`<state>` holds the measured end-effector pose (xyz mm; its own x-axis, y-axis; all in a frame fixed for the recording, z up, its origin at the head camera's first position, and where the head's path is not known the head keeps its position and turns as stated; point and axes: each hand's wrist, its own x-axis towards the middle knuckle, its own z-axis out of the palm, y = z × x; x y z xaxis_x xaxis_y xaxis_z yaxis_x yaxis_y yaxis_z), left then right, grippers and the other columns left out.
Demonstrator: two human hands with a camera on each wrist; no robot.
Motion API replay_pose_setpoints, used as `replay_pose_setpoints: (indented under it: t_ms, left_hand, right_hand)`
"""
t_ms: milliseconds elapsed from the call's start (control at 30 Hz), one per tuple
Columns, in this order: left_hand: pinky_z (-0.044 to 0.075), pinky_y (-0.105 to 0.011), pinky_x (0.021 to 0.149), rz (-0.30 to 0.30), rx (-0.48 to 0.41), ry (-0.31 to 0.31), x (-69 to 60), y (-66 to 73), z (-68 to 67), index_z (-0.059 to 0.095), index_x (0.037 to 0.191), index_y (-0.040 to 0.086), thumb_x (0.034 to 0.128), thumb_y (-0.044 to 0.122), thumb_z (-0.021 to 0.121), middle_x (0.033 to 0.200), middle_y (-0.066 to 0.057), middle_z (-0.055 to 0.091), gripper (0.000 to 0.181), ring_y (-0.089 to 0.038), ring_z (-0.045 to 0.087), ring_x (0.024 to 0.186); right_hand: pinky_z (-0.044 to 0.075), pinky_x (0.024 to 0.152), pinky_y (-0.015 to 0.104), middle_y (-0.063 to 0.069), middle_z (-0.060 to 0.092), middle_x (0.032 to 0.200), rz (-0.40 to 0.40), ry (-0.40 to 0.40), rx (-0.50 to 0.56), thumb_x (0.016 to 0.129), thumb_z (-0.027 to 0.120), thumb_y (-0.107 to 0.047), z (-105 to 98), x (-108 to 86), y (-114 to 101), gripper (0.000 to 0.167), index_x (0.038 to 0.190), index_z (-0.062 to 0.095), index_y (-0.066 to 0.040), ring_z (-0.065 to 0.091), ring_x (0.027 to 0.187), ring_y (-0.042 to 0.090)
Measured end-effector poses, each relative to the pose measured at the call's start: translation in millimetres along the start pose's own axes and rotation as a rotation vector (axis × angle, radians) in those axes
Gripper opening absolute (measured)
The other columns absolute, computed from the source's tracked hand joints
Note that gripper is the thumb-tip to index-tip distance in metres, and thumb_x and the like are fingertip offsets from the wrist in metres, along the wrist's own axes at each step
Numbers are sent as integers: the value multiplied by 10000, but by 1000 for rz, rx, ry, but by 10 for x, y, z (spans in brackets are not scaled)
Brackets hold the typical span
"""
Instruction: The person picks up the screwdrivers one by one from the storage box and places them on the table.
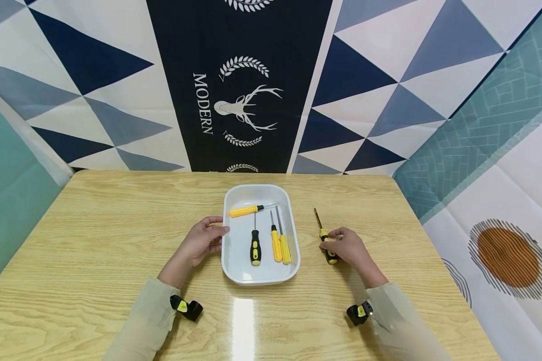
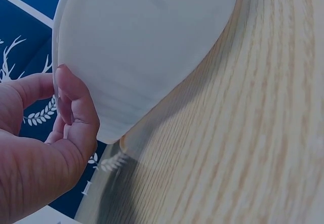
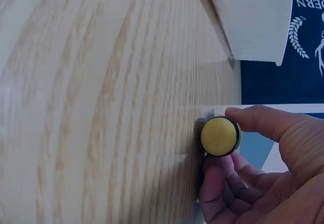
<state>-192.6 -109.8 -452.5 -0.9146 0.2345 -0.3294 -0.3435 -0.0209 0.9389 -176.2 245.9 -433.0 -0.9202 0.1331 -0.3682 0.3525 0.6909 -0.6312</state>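
Note:
A white rectangular tray (image 1: 238, 250) stands on the table, holding several screwdrivers. One yellow-handled screwdriver (image 1: 244, 210) lies crosswise near its far end; a black-and-yellow screwdriver (image 1: 255, 248) is in the middle, and two yellow-handled ones, including this screwdriver (image 1: 276, 245), lie along the right side. My left hand (image 1: 200, 240) pinches the tray's left rim between thumb and fingers. Right of the tray, my right hand (image 1: 349, 246) pinches another black-and-yellow screwdriver (image 1: 330, 257) by the handle, its shaft pointing away from me. The right wrist view shows its round yellow butt (image 3: 218, 136) close to the tabletop.
The wood-grain table (image 1: 117, 230) reaches back to a patterned cloth (image 1: 239, 115) with a deer-head print. Patterned cloth (image 1: 501, 235) also hangs at the right, and a teal surface (image 1: 13, 190) is on the left. Each wrist wears a small black camera (image 1: 191, 309).

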Motion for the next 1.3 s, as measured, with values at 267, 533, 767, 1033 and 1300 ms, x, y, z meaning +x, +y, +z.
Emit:
replay_pose_setpoints:
  t_ms: [267,533,767,1033,1300]
  left_hand:
    - [500,-218,615,0,3,-3,-2,-7,5,369,1344,19,921,147,561,900,-30,612,482,-100,547,690]
    - [501,-216,612,-2,-4,-10,0,-4,12,363,1350,23,922,150,561,896,-22,604,488,-96,547,687]
    - [504,-214,617,11,-1,-23,9,-4,8,354,1356,11,924,144,557,900,-32,603,496,-101,543,693]
    - [513,-226,630,-1,-12,-11,20,-2,12,357,1358,20,917,146,566,909,-30,616,504,-114,561,717]
    - [515,-232,642,-19,-16,4,15,-10,-1,356,1363,22,913,155,578,925,-33,615,519,-120,559,732]
  right_hand:
    - [470,605,269,239,535,1206,-8,7,-13,839,676,-259,10,-19,-3,487,1219,504,-5,580,884,235]
    - [449,575,261,160,580,1040,-29,41,-21,833,688,-263,-11,-47,-24,510,1242,501,-22,553,768,188]
    - [460,622,283,193,549,1109,-88,58,-44,843,676,-254,-45,-90,-36,551,1312,464,-57,556,877,254]
    - [485,635,300,229,553,1151,-129,60,-56,869,648,-244,-79,-122,-61,526,1325,463,-59,584,932,298]
    - [499,634,307,246,537,1189,-145,43,-50,875,645,-263,-112,-142,-93,518,1327,477,-74,600,918,290]
